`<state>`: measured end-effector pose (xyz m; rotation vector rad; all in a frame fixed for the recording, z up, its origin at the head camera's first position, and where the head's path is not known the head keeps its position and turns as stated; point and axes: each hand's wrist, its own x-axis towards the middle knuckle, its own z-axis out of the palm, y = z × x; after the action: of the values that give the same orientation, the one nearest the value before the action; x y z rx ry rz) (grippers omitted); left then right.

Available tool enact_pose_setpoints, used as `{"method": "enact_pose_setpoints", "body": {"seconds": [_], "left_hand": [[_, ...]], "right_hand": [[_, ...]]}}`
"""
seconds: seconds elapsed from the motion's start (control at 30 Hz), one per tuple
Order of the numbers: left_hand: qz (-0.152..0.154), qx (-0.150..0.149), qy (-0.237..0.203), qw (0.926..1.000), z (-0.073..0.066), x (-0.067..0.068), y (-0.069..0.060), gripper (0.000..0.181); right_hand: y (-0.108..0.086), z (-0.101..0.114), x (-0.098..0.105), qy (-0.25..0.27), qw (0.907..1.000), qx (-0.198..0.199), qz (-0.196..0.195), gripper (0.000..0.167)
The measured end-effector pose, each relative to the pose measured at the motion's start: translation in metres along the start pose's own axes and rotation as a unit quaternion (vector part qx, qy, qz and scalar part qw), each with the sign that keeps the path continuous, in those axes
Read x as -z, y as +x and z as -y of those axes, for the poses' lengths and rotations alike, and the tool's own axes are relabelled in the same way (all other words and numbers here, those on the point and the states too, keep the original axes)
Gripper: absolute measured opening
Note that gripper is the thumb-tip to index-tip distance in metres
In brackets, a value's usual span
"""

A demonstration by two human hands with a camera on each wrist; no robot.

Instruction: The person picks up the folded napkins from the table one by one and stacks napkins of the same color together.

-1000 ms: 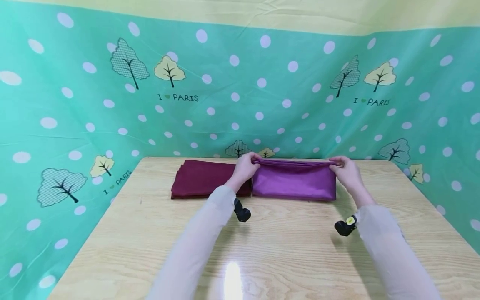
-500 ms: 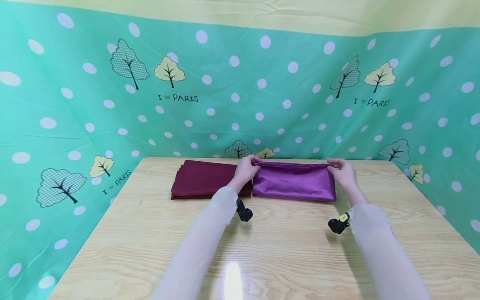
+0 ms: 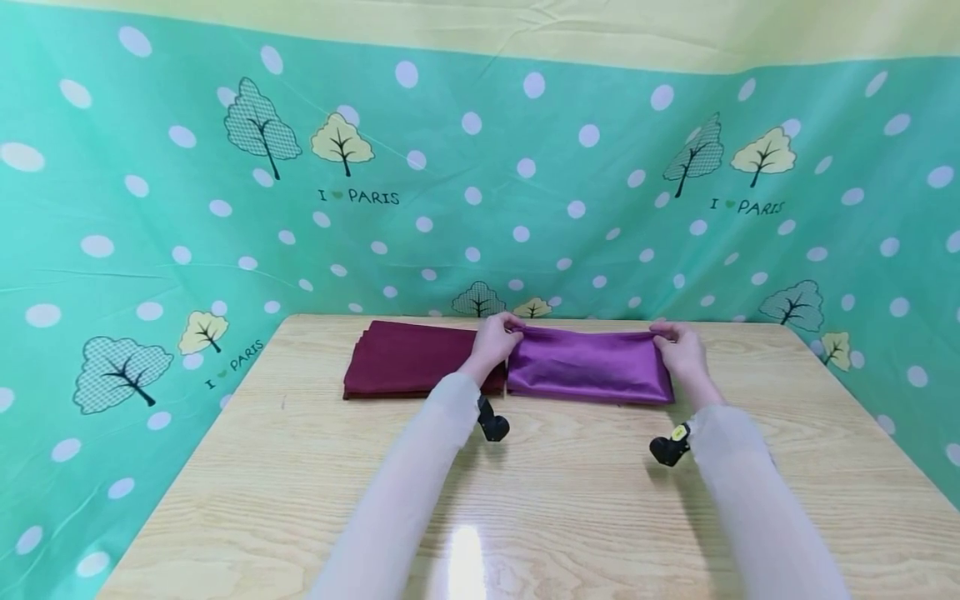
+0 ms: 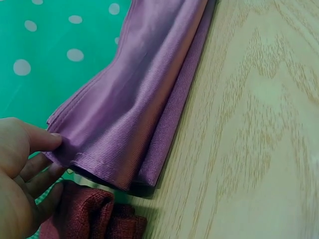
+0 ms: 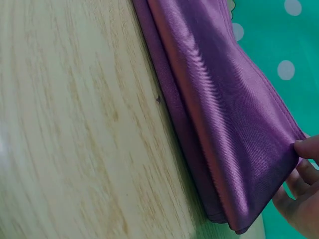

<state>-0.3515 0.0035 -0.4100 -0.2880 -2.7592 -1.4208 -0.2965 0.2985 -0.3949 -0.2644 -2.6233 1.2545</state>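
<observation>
A folded purple satin cloth (image 3: 588, 367) lies near the back of the table, its stitched far edge held at both corners. My left hand (image 3: 492, 343) pinches the far left corner between thumb and fingers; the left wrist view shows the thumb on top of the purple cloth (image 4: 119, 109). The far right corner is pinched by my right hand (image 3: 684, 352), its thumb on the satin in the right wrist view. Just left of it lies a folded dark red cloth (image 3: 408, 360), partly hidden behind my left hand and touching or nearly touching the purple one.
A pale wooden table (image 3: 570, 500) runs toward me. Behind it and along both sides hangs a green dotted curtain (image 3: 480, 167) printed with trees. Black wrist cameras (image 3: 493, 423) hang below both wrists, just above the tabletop.
The purple cloth's far edge has come slightly lower and nearer to me, and its top now looks flatter. My right hand has shifted a little left and toward me.
</observation>
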Motion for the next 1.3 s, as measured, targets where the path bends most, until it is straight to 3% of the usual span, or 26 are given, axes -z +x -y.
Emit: {"method": "enact_pose_setpoints", "body": {"seconds": [0.33,0.7,1.0,1.3], "left_hand": [[-0.002,-0.002,0.001,1.0000,0.000,-0.004,0.000,0.017],[0.033,-0.009,0.014,0.9993,0.000,-0.003,-0.004,0.027],[0.102,-0.037,0.090,0.9900,0.001,-0.001,-0.003,0.051],[0.112,-0.037,0.173,0.9779,0.003,-0.001,-0.004,0.057]], "right_hand": [[0.007,-0.008,-0.004,-0.005,0.9998,-0.015,0.014,0.032],[0.008,-0.016,-0.006,-0.003,0.9993,-0.001,0.038,0.034],[0.008,-0.023,-0.005,-0.011,0.9986,-0.012,0.050,0.036],[0.010,-0.026,-0.010,-0.020,0.9992,-0.020,0.029,0.034]]}}
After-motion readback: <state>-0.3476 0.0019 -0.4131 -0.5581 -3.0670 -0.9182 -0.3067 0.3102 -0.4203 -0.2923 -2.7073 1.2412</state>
